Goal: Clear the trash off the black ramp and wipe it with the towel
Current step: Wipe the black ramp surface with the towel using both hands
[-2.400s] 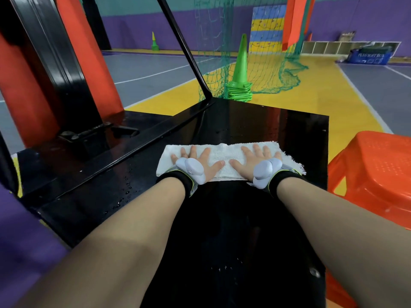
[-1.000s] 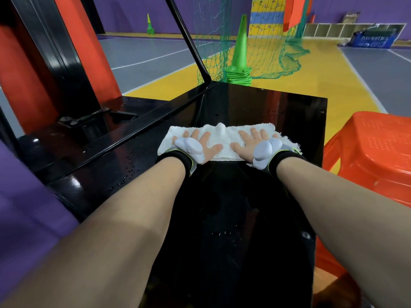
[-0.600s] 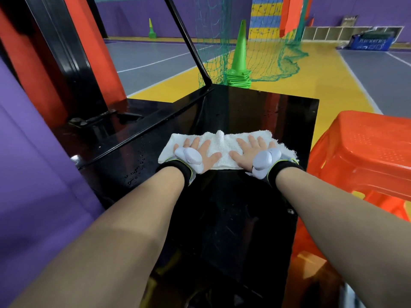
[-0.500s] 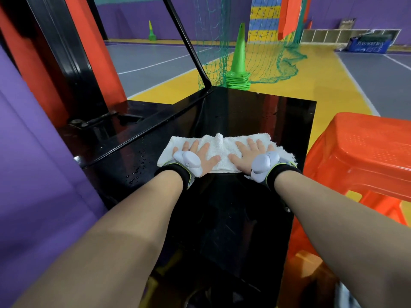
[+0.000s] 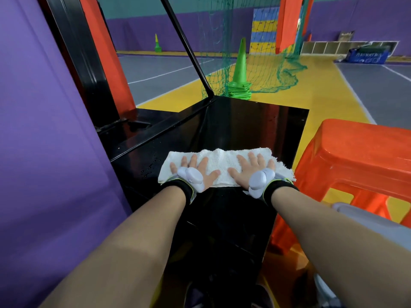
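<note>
The black ramp [image 5: 255, 130] shows no trash anywhere on its glossy top, so the clearing part of the task looks done. The work in hand is the wiping.

The white towel [image 5: 219, 161] lies folded into a wide band across the middle of the ramp and spans most of its width. The left hand [image 5: 195, 172] presses flat on the towel's 9 o'clock half and the right hand [image 5: 251, 172] on its 3 o'clock half. All the fingers [image 5: 193, 160] are straight and spread, palms down. Nothing is gripped; the cloth is simply pinned under the two palms.

From the towel toward 12 o'clock the ramp runs on to its far edge, dark and shiny, and I cannot tell whether that stretch has been wiped. Toward 6 o'clock the ramp drops between the forearms, with nothing lying on it. At the towel's 9 o'clock, just beside its edge, a scatter of small droplets [image 5: 150, 168] sits on the black surface, so by my reading that side strip needs a pass.

I judge the task past its halfway point: trash gone, wiping under way, the far stretch and the wet left strip left to cover.

An orange stool [image 5: 360, 156] stands at 3 o'clock beside the ramp. A stack of green cones [image 5: 241, 63] sits at 12 o'clock beyond the far edge.
</note>
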`<state>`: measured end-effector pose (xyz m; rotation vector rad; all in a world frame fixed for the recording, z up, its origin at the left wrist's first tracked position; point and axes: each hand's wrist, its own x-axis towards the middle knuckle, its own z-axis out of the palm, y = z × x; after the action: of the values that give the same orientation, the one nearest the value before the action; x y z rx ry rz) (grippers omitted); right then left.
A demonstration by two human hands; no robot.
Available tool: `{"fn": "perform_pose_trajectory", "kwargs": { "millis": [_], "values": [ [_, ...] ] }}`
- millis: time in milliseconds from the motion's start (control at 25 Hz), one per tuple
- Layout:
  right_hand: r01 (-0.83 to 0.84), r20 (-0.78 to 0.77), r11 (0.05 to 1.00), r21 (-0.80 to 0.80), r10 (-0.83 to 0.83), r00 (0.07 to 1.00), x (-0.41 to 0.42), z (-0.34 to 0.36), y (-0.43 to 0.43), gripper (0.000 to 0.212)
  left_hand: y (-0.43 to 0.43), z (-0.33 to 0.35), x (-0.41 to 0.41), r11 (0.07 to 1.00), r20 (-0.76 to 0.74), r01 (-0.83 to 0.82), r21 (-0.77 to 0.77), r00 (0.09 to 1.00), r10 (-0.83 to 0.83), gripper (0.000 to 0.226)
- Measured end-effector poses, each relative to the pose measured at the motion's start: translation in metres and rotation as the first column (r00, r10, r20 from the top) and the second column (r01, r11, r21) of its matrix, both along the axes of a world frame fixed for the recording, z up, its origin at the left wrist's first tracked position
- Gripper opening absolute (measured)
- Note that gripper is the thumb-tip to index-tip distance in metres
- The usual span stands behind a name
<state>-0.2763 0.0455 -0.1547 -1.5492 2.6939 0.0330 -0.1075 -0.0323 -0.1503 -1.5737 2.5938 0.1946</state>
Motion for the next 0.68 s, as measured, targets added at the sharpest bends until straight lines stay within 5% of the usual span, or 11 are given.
{"fn": "perform_pose_trajectory", "kwargs": {
  "millis": [680],
  "values": [
    [-0.016,0.020,0.999,0.043,0.016,1.000,0.061,0.012,0.087,0.075,0.099,0.015,0.056,0.999,0.007,0.023,0.025,1.000,-0.023,0.075]
  ]
}}
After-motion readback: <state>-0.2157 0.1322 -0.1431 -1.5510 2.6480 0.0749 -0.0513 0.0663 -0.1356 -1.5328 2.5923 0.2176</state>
